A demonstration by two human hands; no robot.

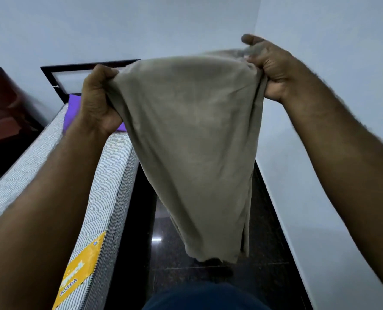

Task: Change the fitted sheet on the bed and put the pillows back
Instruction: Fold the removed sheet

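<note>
- dark blue clothing [205, 297] of the person sits at bottom edge, nearest the lens; both bare forearms reach up and forward from there
- left hand [99, 98] is fisted round one upper corner of the grey-beige sheet [192, 135]; fingers curled tight, fabric bunched inside
- right hand [267, 70] grips the other upper corner, held a bit higher; thumb tip looks blurred, so that side seems mid-motion; exact pinch hard to read
- sheet hangs in the air between the hands, doubled and narrowing to a point low over the dark glossy floor [268, 220]; it is off the bed, in the aisle beside it
- mattress [51, 175] to the left is bare, quilted ticking showing, yellow label [83, 269] on its side; purple pillow [73, 113] lies at the head end by the dark headboard [58, 82]
- judged step: opening the sheet out to find its corners; fitting not yet begun, pillows not yet placed
- risks: lower end could drag on the floor if the hands drop; sheet is folded, so it may go on twisted or wrong way round; white wall [320, 108] is close on the right, little room to spread; pillow on the mattress would get in the way of the head corners
</note>
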